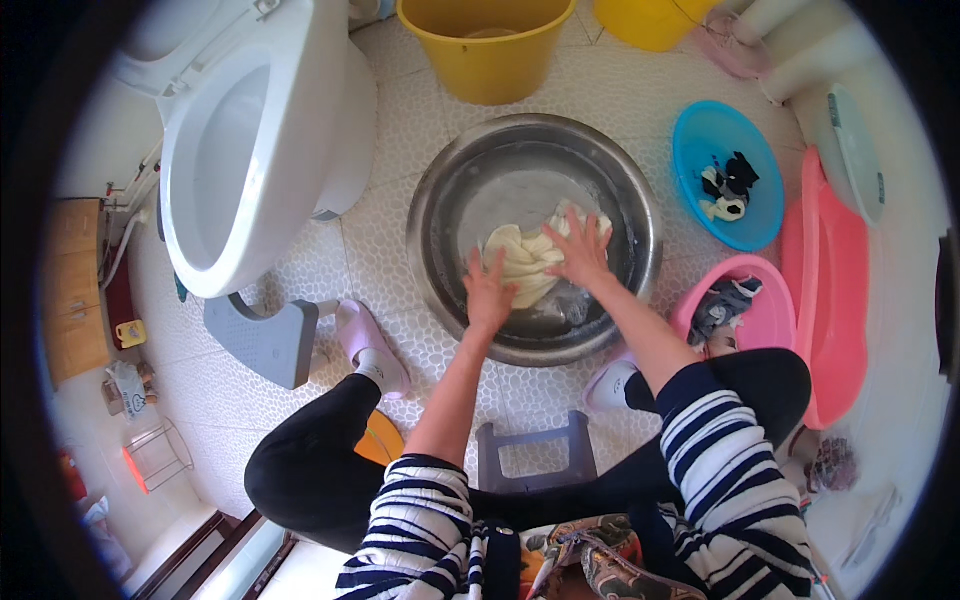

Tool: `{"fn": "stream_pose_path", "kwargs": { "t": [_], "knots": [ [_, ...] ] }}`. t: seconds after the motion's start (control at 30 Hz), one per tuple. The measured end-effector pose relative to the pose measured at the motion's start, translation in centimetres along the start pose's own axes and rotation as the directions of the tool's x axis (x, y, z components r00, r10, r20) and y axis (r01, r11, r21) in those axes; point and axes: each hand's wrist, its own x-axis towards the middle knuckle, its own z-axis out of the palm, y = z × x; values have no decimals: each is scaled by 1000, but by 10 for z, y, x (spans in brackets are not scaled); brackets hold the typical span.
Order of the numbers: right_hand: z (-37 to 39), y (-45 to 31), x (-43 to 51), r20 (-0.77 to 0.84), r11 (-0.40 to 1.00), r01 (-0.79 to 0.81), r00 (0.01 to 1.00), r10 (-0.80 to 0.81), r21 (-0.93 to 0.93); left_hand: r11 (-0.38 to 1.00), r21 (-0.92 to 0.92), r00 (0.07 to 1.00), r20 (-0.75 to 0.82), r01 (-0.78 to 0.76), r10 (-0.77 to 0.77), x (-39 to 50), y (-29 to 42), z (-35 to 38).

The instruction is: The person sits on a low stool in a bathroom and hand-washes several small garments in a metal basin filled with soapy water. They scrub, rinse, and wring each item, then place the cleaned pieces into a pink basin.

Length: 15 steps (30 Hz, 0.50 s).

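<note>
A cream-coloured cloth [523, 264] lies bunched in water inside a wide stainless steel basin [442, 172] on the floor before me. My left hand [489, 294] rests at the cloth's left edge, fingers spread. On its upper right part lies my right hand [582, 251], fingers also apart. Neither hand is closed around the fabric. Some suds show in the water near the basin's lower right wall. What the cloth is exactly, I cannot tell.
A white toilet [315, 150] and a grey footstool [259, 337] stand to the left. Yellow buckets [487, 64] are beyond the basin. At right are a blue basin [694, 169] and a pink basin [776, 300], both holding clothes, and a coral-pink tub [840, 322].
</note>
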Motion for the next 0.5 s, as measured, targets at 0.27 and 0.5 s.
{"fn": "stream_pose_path", "kwargs": {
  "t": [0.27,0.5],
  "knots": [
    [42,-26,37,56,840,-389,915,399,377,561,-338,654,443,755,-613,25,8,52],
    [1,-80,-1,131,164,-229,878,460,960,-567,-570,631,768,594,-111,84,-9,60]
  ]
}}
